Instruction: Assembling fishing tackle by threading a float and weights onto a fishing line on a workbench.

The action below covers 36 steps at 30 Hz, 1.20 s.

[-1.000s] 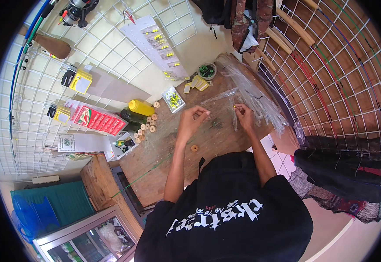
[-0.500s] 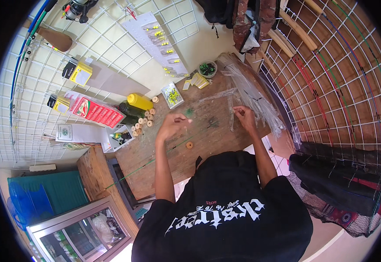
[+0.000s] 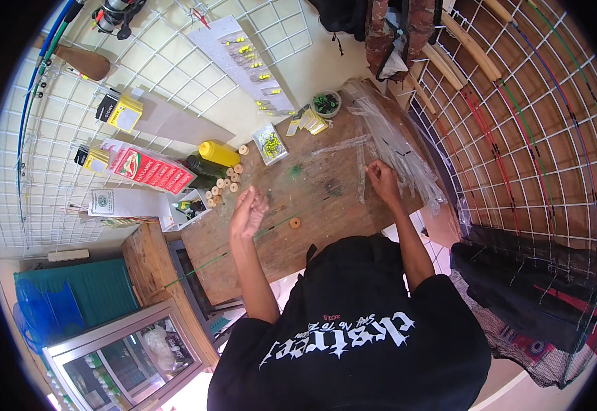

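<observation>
Head view: left hand (image 3: 249, 214), right hand (image 3: 382, 181) over table (image 3: 336, 209), each grip narrow, contents unclear; seemingly fine pinch work, next move calling for steadiness.

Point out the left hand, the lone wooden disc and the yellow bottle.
Left hand (image 3: 250, 212), head view: middle of the hand, fingers curled.
Lone wooden disc (image 3: 295, 223), head view: middle of its round face.
Yellow bottle (image 3: 221, 154), head view: middle of its body.

Rods (image 3: 471, 46) (and a reel (image 3: 115, 15)) suggest a tackle shop.
</observation>
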### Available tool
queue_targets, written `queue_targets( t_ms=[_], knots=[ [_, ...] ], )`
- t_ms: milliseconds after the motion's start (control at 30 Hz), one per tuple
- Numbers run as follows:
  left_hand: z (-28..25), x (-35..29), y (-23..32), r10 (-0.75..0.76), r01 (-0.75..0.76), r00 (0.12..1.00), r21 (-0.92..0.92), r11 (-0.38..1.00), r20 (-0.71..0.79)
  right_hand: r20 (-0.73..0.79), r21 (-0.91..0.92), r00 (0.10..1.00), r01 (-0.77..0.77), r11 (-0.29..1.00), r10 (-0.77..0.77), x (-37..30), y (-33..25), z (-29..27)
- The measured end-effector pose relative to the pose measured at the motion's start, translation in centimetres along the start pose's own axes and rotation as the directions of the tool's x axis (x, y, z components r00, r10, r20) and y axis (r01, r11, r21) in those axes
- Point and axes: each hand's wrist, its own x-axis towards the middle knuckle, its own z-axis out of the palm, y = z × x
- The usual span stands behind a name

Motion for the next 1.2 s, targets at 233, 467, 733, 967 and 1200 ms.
queue_targets(
  t_ms=[233, 467, 733, 967, 1200],
  knots=[
    [2.7, 0.7, -3.4, 0.070, -0.103, 0.987, -0.240, 0.965, -0.142, -0.038, -0.065, 0.996, 0.080, 0.995, -0.083, -0.1, 0.8, -0.3],
    [5.6, 2.8, -9.2, -0.161, 0.129, 0.978, -0.225, 0.966, -0.132, 0.046, 0.046, 0.991, 0.122, 0.991, -0.124, -0.1, 0.8, -0.3],
    [10.5, 6.0, -15.2, -0.391, 0.245, 0.903, -0.532, 0.811, -0.180, 0.277, 0.036, 0.959, -0.080, 0.996, 0.067, 0.6, -1.6, -1.6],
    [9.9, 7.0, -14.4, -0.280, 0.102, 0.938, -0.607, 0.788, -0.207, 0.288, 0.399, 0.957, -0.151, 0.904, 0.033, 1.0, -2.2, -2.4],
    [9.2, 7.5, -13.1, -0.256, 0.028, 0.921, -0.604, 0.796, -0.294, 0.440, 0.306, 0.896, -0.205, 0.929, 0.053, 2.3, -2.5, -3.7]
  ],
)
